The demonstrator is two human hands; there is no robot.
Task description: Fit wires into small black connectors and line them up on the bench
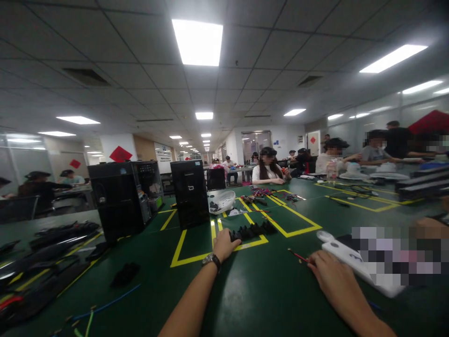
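On the dark green counter (266,299) marked with yellow tape lines, the left hand (224,244), a dark wristwatch (212,260) on its wrist, reaches forward to the near end of a row of small black plastic parts (253,230). Its fingers curl over that end and touch it; whether they actually grip a part cannot be told. The row lies along the near yellow line of a taped rectangle, just left of centre.

The right hand (329,276) rests loosely curled on the counter, fingertips at the end of a thin red wire (298,256); a firm hold cannot be confirmed. Just beside it lies a white flat plastic device (345,255).

Further back stand two black computer tower cases (189,193), with a white mesh basket (222,201) beside the right one. Black elongated parts (52,248) lie at far left. Other persons sit at the far counters.
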